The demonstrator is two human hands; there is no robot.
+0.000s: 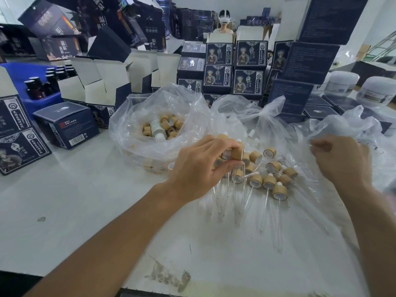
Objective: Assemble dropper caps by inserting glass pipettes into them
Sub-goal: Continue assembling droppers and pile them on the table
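Low in the frame lay the bare white table [90,211], scuffed near the bottom edge. Just above centre, the left hand [201,161] pinched a bamboo dropper cap [237,152] between thumb and fingers, with what looked like a glass tube hanging below it. That suggested the step in hand was setting a finished piece among the assembled droppers [267,181], which lay fanned out right of centre with their pipettes pointing toward the bottom of the frame.

At right of centre, the right hand [340,159] had its fingers curled at the crumpled plastic sheet [353,129]; whether it gripped a pipette or only the film could not be told.

The next move probably called for a fresh cap from the open plastic bag [158,116] above centre left, where loose caps [169,125] and a small white bottle [157,129] lay. The bag's slack walls could hamper that reach.

Farther off stood dark printed cartons [249,54] stacked in the upper middle, open boxes [100,80] upper left, white jars [342,81] upper right, and a seated person [224,24] wearing a headset at top centre.
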